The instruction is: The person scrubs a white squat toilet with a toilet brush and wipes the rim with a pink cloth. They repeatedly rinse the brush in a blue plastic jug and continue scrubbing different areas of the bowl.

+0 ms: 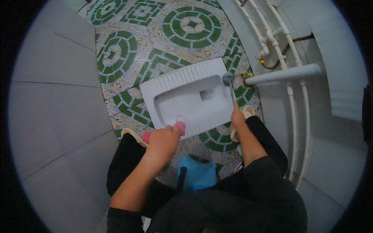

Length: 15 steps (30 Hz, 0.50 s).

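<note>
My left hand [163, 139] is closed around a pink bottle [180, 127], held over the near left edge of a white ceramic squat toilet [186, 110]. A clear round piece [180, 119] shows at the bottle's end. In my right hand [238, 118] is the thin handle of a toilet brush [228, 79]. Its greyish round head lies at the right rim of the squat toilet, by the far right corner. The drain opening [206, 95] shows in the right part of the basin.
White pipes [274, 40] run along the right wall, and a thicker white pipe [285, 74] reaches to the floor beside the toilet. A blue object [198, 174] lies between my legs. Green-patterned floor tiles [192, 24] surround the toilet; grey tiled wall stands at left.
</note>
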Available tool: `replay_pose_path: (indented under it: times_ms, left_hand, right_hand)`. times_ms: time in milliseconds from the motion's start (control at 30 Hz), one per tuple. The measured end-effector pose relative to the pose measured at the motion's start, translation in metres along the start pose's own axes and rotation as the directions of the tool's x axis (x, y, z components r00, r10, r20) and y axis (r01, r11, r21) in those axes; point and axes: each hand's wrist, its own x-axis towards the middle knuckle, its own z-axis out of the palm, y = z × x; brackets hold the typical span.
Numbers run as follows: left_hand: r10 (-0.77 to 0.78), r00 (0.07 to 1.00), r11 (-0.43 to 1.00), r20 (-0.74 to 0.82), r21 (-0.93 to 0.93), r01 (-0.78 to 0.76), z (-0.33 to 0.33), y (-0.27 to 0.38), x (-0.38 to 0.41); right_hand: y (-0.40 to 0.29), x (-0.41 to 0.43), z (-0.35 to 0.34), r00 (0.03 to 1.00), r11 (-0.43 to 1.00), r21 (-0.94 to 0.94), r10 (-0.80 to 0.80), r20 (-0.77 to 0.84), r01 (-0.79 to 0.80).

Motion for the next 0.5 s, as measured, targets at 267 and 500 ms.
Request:
replay_pose_path:
  times_ms: [267, 500]
  left_hand:
    - [0.069, 0.997, 0.998, 0.015, 0.008, -0.069, 0.005, 0.006, -0.021]
    - [0.082, 0.995, 0.994, -0.058, 0.075, -0.078, 0.011, 0.000, -0.047]
  right_hand:
    - [0.080, -0.099, 0.130, 0.983, 0.983, 0.111, 0.159, -0.095, -0.148]
    - [0.031, -0.082, 0.049, 0.992, 0.947, 0.319, 0.055, -0.110, -0.017]
